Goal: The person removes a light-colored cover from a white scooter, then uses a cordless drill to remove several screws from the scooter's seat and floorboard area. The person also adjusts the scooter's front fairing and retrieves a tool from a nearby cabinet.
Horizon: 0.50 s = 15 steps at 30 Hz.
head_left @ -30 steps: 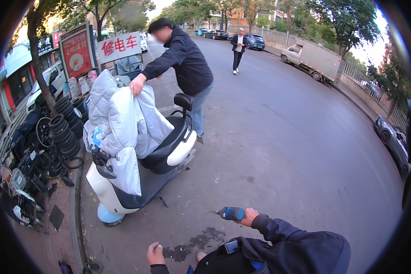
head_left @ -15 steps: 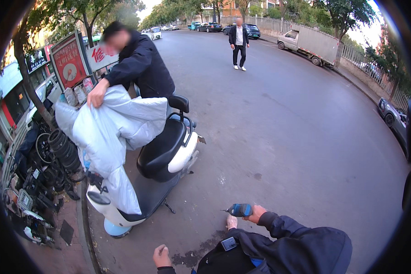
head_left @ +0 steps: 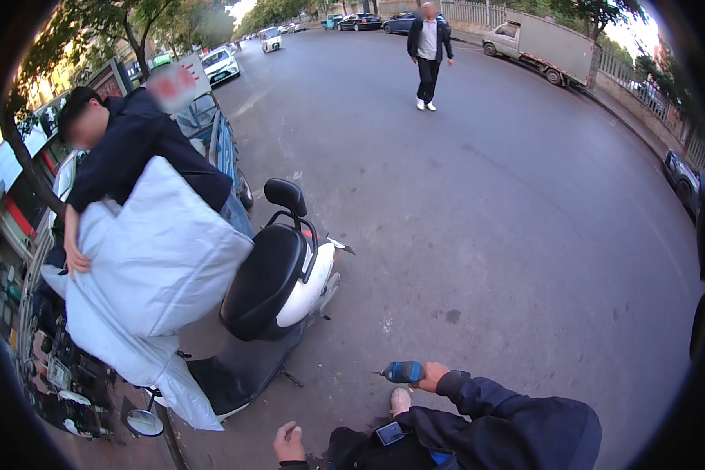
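My right hand (head_left: 431, 377) grips a blue and black cordless drill (head_left: 403, 372), its thin bit pointing left over the road. Low in the view, my left hand (head_left: 289, 443) hangs with loosely bent fingers, partly apart and holding nothing. Ahead to the left stands a white electric scooter (head_left: 298, 301) with a black seat and backrest. A silvery padded cover (head_left: 160, 258) lies over its front and hides the handlebar. Another person in dark clothes (head_left: 137, 141) leans over the scooter with a hand on this cover.
A round mirror (head_left: 144, 423) sticks out below the cover. Behind the leaning person stands a blue cart (head_left: 225, 149). Used parts (head_left: 66, 392) lie along the left kerb. Another person (head_left: 428, 55) is on the road, and a small box truck (head_left: 540, 48) is parked far right.
The leaning person has moved left, pulling the cover that way, and the mirror now shows below it. The person on the road is nearer. My drill has shifted slightly left and down.
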{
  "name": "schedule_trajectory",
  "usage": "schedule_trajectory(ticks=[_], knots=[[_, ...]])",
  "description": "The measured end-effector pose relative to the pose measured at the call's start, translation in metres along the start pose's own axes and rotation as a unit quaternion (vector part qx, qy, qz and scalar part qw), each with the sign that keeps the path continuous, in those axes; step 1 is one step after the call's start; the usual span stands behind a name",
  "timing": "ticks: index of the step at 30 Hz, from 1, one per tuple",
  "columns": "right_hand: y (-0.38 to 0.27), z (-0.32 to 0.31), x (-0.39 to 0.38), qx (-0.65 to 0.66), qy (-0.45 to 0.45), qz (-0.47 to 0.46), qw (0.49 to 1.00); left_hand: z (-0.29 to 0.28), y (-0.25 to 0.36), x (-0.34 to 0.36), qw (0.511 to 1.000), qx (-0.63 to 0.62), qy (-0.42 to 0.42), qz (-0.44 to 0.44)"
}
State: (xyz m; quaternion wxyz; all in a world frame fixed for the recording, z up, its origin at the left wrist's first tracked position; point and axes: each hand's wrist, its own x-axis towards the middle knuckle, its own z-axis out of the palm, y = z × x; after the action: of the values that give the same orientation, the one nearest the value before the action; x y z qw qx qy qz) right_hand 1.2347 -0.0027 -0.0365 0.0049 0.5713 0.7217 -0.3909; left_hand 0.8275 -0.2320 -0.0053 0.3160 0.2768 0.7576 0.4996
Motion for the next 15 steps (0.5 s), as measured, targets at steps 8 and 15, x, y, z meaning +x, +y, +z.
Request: schedule_trajectory(ticks=[8, 15], knots=[[-0.012, -0.042, 0.078, 0.001, -0.006, -0.027, 1.0, 0.04, 0.03, 0.056, 0.998, -0.019, 0.025, -0.047], [-0.07, -0.094, 0.123, -0.026, -0.043, -0.043, 0.998, 0.057, 0.083, 0.134, 0.997, -0.057, 0.041, -0.031]])
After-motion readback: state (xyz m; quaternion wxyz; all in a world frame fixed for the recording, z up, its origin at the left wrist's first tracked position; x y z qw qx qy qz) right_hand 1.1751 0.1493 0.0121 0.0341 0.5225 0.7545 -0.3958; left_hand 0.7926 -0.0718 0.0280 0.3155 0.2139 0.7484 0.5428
